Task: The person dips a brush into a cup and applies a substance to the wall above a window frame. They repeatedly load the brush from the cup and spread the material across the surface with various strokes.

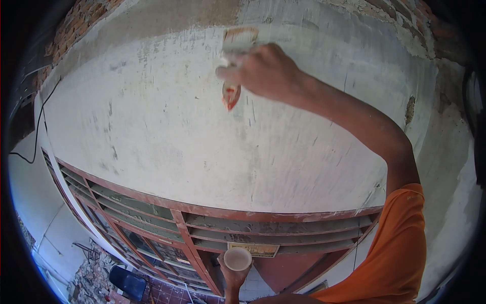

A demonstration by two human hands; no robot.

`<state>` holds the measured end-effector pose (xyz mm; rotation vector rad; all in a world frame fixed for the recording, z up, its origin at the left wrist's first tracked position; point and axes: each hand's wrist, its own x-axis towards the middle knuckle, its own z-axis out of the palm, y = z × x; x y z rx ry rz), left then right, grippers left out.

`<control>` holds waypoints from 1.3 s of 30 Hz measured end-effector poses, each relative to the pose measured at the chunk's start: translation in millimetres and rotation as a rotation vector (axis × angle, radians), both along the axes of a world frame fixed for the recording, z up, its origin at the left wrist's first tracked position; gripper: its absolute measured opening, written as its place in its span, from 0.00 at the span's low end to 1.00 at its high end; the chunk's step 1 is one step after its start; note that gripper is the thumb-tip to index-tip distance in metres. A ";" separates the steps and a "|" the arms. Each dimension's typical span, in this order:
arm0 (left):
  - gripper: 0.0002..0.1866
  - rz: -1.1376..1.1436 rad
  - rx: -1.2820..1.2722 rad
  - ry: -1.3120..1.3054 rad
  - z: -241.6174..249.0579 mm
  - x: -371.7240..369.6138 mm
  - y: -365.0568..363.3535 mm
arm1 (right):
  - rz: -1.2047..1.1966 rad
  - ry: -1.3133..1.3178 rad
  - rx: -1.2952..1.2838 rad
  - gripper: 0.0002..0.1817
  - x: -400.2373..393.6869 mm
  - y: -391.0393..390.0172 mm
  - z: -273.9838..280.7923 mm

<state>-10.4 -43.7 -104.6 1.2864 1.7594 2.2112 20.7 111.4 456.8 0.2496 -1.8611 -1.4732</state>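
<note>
My right hand is raised high against the wall and closed round a paintbrush. The brush's wide bristle end points up onto the plaster, and its reddish, paint-smeared handle tip sticks out below my fingers. White paint thinly covers much of the wall, with grey streaks showing through and a bare brownish-grey band along the top. Low in the view, my left hand grips a small pale cup from its side, its open mouth facing up toward me. The inside of the cup looks whitish.
Below the wall runs a red-brown window frame with dusty louvres and a doorway. Bare brick shows at the upper left, near a hanging black cable. Rubble and a dark blue chair-like object are on the ground far below.
</note>
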 end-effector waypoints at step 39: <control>0.47 0.063 -0.044 0.044 18.1 -2.2 -16.3 | -0.245 -0.275 -1.092 0.09 1.4 -37.1 -77.0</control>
